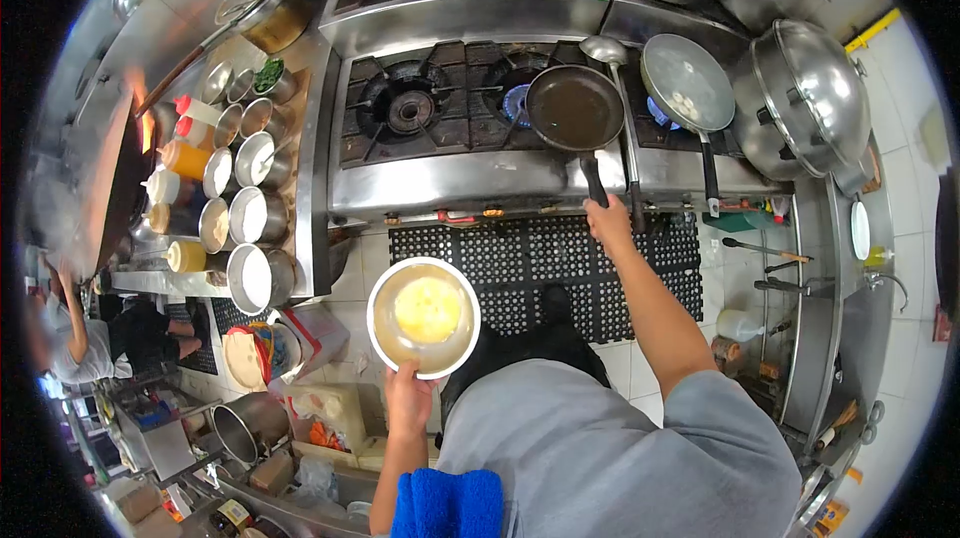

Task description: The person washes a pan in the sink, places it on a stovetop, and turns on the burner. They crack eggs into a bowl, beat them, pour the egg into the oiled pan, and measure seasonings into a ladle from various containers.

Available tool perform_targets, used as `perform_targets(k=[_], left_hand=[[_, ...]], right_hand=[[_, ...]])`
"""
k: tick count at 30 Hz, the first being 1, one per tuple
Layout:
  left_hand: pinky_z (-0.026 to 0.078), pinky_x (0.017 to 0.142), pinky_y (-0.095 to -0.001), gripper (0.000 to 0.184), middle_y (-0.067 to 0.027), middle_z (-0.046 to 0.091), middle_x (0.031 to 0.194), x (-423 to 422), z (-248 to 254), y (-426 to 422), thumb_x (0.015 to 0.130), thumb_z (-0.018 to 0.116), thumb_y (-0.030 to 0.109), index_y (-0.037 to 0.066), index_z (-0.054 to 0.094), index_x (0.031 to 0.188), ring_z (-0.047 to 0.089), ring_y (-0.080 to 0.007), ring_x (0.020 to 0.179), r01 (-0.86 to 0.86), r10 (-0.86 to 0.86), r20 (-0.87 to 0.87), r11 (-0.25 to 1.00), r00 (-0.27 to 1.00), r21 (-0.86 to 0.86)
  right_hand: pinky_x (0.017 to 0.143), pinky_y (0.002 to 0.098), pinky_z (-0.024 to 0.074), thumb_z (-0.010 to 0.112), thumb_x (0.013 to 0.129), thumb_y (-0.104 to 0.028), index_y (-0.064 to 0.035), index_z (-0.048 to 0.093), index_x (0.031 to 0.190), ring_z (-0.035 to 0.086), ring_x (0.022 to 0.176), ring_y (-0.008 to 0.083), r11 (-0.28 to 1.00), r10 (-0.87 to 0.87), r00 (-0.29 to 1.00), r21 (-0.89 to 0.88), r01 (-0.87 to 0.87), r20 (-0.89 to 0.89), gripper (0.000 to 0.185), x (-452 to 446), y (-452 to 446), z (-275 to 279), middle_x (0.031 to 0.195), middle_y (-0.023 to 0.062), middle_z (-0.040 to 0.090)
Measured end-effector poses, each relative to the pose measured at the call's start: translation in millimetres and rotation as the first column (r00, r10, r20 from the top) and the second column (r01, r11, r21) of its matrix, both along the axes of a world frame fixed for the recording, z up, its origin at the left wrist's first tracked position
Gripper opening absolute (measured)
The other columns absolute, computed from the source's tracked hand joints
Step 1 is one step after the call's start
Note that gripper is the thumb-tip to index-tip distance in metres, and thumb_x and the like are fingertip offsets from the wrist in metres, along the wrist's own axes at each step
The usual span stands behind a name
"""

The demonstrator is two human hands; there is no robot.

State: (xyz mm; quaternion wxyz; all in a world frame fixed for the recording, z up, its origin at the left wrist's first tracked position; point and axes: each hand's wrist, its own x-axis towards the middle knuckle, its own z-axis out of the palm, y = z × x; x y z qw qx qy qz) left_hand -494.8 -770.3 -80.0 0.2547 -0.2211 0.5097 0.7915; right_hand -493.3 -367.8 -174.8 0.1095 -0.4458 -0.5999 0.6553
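My left hand (410,396) grips the near rim of a metal bowl (376,310), held out in front of my body. Yellow liquid that looks like beaten egg (428,310) lies in the bottom of it. My right hand (609,224) is closed around the black handle of a frying pan (573,106). The dark pan sits over a burner with a blue flame (516,106) showing at its left side. A long-handled ladle (604,50) lies just right of the pan, its handle running toward me.
Another pan (687,83) holding pale pieces in liquid sits over a flame at right, beside a large domed steel pot (805,98). Metal containers (258,215) and squeeze bottles (184,158) crowd the left counter. A co-worker (85,338) is at far left, near a flaming wok (110,173).
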Motion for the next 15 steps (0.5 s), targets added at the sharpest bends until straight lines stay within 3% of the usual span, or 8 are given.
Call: perform_targets(k=[6, 8, 10, 12, 15], left_hand=[[0.056, 0.066, -0.0377, 0.042, -0.0154, 0.056, 0.113, 5, -1, 12, 0.082, 0.046, 0.007, 0.002, 0.040, 0.124, 0.063, -0.0270, 0.092, 0.015, -0.015, 0.024, 1.000, 1.000, -0.011], [0.055, 0.065, -0.0370, 0.043, -0.0152, 0.056, 0.113, 4, 0, 15, 0.082, 0.047, 0.007, 0.003, 0.040, 0.124, 0.063, -0.0267, 0.091, 0.036, -0.034, 0.038, 0.999, 0.999, -0.034], [0.055, 0.065, -0.0367, 0.043, -0.0147, 0.056, 0.113, 3, 3, 19, 0.082, 0.047, 0.007, 0.003, 0.039, 0.124, 0.063, -0.0264, 0.090, 0.029, -0.027, 0.033, 0.999, 0.999, -0.043], [0.054, 0.064, -0.0364, 0.044, -0.0143, 0.056, 0.113, 3, 4, 22, 0.082, 0.047, 0.007, 0.004, 0.039, 0.125, 0.063, -0.0261, 0.090, 0.018, -0.016, 0.032, 0.999, 0.999, -0.050], [0.055, 0.065, -0.0372, 0.045, -0.0134, 0.056, 0.114, 5, 3, 24, 0.082, 0.047, 0.007, 0.005, 0.039, 0.126, 0.063, -0.0256, 0.091, -0.029, 0.033, 0.057, 0.997, 0.998, -0.068]], right_hand=[[0.036, 0.0212, 0.0289, 0.061, 0.082, -0.015, -0.0038, 0.052, 0.092, 0.036, 0.039, 0.0057, 0.995, 0.055, 0.998, 0.085, -0.052, -0.023, 0.018, -35, 9, 10, 0.055, -0.0023, 0.044], [0.038, 0.0264, 0.0340, 0.062, 0.081, -0.018, -0.0024, 0.052, 0.095, 0.041, 0.041, 0.0090, 0.984, 0.175, 0.985, -0.041, -0.175, -0.004, 0.023, -27, 2, 11, 0.056, 0.0006, 0.047], [0.037, 0.0253, 0.0328, 0.063, 0.081, -0.018, -0.0022, 0.053, 0.096, 0.039, 0.040, 0.0081, 0.980, 0.193, 0.981, -0.040, -0.194, -0.017, 0.024, -8, -1, 2, 0.055, -0.0001, 0.047], [0.035, 0.0240, 0.0311, 0.063, 0.081, -0.017, -0.0021, 0.053, 0.096, 0.039, 0.040, 0.0075, 0.995, 0.077, 0.997, -0.066, -0.078, -0.013, 0.023, 6, 5, 3, 0.056, -0.0007, 0.047], [0.034, 0.0228, 0.0303, 0.062, 0.080, -0.017, -0.0027, 0.053, 0.088, 0.040, 0.040, 0.0072, 0.997, 0.035, 0.998, 0.060, -0.038, 0.054, 0.018, 3, 43, -3, 0.055, -0.0015, 0.047]])
